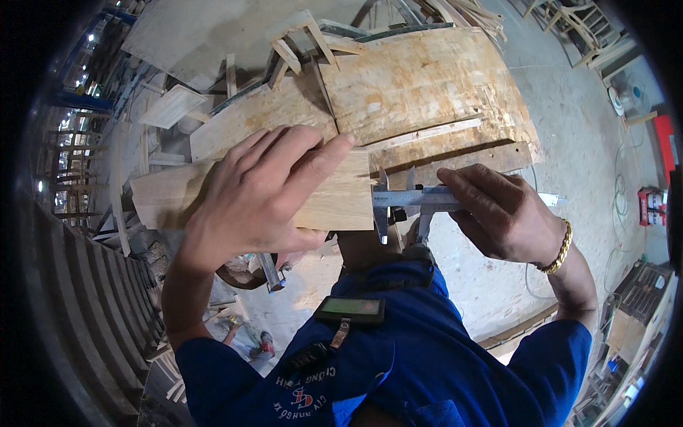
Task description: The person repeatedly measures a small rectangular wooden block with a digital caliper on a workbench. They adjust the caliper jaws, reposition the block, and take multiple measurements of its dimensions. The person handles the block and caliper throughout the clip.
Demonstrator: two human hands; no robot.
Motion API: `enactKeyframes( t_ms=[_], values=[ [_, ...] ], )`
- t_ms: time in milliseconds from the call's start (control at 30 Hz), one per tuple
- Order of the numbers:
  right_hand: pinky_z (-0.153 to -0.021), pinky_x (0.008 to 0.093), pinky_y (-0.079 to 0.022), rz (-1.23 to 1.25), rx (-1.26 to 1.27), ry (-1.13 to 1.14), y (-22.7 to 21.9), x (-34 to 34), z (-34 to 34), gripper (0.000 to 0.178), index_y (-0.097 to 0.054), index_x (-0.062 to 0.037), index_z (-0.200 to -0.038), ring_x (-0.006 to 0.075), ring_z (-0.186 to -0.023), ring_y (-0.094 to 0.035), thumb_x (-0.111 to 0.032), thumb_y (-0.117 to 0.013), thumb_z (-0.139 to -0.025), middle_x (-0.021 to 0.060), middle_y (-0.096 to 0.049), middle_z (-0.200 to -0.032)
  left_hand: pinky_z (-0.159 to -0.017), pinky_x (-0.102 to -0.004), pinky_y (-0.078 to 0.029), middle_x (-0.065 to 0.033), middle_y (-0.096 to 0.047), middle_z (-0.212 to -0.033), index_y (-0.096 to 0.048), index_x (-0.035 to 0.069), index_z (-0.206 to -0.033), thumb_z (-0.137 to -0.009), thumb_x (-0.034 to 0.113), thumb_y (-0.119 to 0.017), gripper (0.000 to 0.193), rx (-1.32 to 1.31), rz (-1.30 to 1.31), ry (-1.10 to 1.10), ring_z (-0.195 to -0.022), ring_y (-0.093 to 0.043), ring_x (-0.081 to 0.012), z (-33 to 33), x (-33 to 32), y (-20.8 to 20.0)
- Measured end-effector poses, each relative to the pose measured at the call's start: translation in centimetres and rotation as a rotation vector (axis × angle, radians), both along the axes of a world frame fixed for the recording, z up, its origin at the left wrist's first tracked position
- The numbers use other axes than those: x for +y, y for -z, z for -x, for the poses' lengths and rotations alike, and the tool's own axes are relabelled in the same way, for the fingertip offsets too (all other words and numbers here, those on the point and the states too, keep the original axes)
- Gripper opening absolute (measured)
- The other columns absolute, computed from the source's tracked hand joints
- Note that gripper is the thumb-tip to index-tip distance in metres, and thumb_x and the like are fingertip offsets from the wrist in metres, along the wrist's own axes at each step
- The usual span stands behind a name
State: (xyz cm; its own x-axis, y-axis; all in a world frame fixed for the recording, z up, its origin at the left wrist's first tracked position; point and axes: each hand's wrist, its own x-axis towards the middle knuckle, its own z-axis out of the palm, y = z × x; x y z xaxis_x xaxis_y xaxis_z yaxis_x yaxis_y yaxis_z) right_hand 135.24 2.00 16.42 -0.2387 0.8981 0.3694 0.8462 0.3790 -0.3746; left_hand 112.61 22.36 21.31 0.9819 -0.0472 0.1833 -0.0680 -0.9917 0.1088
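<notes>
My left hand grips a pale wooden board from above, its fingers over the far edge and the thumb along the near edge. The board lies crosswise in front of me, its right end cut square. In my right hand is a metal vernier caliper, its beam pointing left. The caliper's jaws stand apart at the board's right end; whether they touch the wood I cannot tell. Part of the beam is hidden behind my fingers, and its tip shows past them on the right.
Beyond my hands is a worn plywood top with a narrow wood strip on it. Wooden frame pieces stand at its far left. Wooden chair frames are at the far right. Near the lower left, another person's shoe shows.
</notes>
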Motion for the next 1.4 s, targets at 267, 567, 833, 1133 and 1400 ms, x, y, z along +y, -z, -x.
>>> enactKeyframes(
  t_ms=[267,567,833,1133,1400],
  values=[
    [-0.052,0.0318,-0.054,0.060,-0.001,-0.057,-0.3,-0.9,0.2,0.048,-0.057,0.0089,-0.115,0.0236,-0.064,-0.065,-0.005,-0.072,-0.071,0.0150,-0.061,-0.089,-0.077,-0.0407,-0.051,-0.0161,-0.055,-0.105,-0.054,-0.001,-0.125,-0.044,0.020,-0.078,0.087,0.077,0.044,-0.019,-0.090,-0.060,-0.0318,0.7,-0.7,-0.4],
    [-0.048,0.0296,-0.053,0.052,-0.017,-0.064,-0.3,-1.0,1.3,0.047,-0.059,0.0093,-0.112,0.0210,-0.059,-0.063,-0.006,-0.074,-0.071,0.0131,-0.061,-0.084,-0.074,-0.0403,-0.052,-0.0170,-0.055,-0.106,-0.053,-0.004,-0.124,-0.046,0.017,-0.078,0.085,0.066,0.088,-0.009,-0.090,-0.060,-0.0313,1.1,-1.2,-0.3],
    [-0.044,0.0306,-0.053,0.041,-0.024,-0.088,-0.3,-0.7,1.9,0.041,-0.057,0.0084,-0.109,0.0212,-0.061,-0.065,-0.009,-0.068,-0.074,0.0117,-0.057,-0.084,-0.076,-0.0362,-0.051,-0.0122,-0.053,-0.104,-0.054,-0.001,-0.126,-0.044,0.017,-0.081,0.089,0.071,0.079,-0.040,-0.089,-0.058,-0.0259,1.0,-2.1,-0.5],
    [-0.045,0.0310,-0.053,0.032,0.004,-0.089,-0.3,-0.8,2.0,0.038,-0.058,0.0099,-0.105,0.0217,-0.058,-0.064,-0.009,-0.067,-0.073,0.0127,-0.057,-0.083,-0.082,-0.0364,-0.050,-0.0113,-0.054,-0.107,-0.056,-0.001,-0.125,-0.042,0.014,-0.081,0.088,0.051,0.110,-0.062,-0.093,-0.058,-0.0258,0.9,-2.5,-0.3],
    [-0.046,0.0320,-0.054,0.052,0.030,-0.106,-0.4,-0.8,1.9,0.039,-0.058,0.0114,-0.105,0.0228,-0.059,-0.065,-0.010,-0.067,-0.074,0.0140,-0.057,-0.084,-0.083,-0.0366,-0.049,-0.0115,-0.054,-0.107,-0.055,-0.002,-0.124,-0.041,0.014,-0.081,0.089,0.030,0.117,-0.042,-0.094,-0.058,-0.0264,1.0,-2.3,-0.1]
  ],
)
